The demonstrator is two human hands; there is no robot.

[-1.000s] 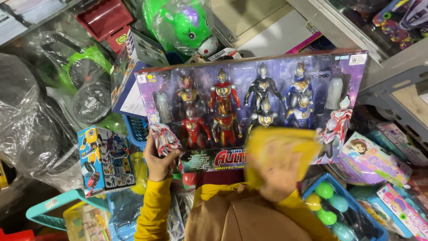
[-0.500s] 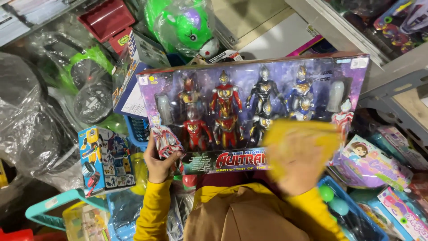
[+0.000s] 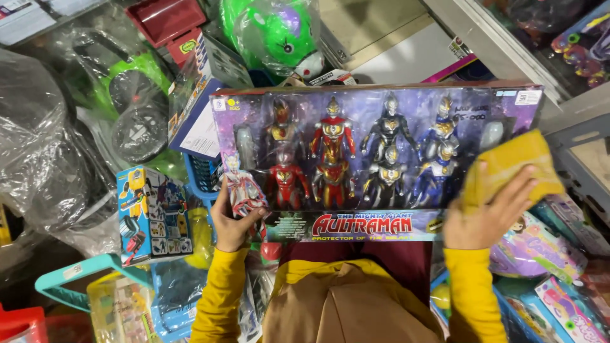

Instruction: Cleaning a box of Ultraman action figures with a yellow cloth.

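Note:
A wide purple toy box (image 3: 375,152) with several action figures behind a clear window is held flat in front of me. My left hand (image 3: 232,219) grips its lower left corner, thumb on the front. My right hand (image 3: 486,213) presses a folded yellow cloth (image 3: 511,166) against the box's right end, fingers spread over the cloth. Both arms wear yellow sleeves.
Toys crowd all around: a green plastic ball-like toy in wrap (image 3: 276,28), a small robot toy box (image 3: 149,213), a red tray (image 3: 165,18), bagged items at left (image 3: 38,146), a teal basket (image 3: 70,279), colourful packages at right (image 3: 546,248), a metal shelf edge (image 3: 502,44).
My right hand with the yellow cloth has slid from the box's lower middle to its right end. The left hand keeps its grip on the corner.

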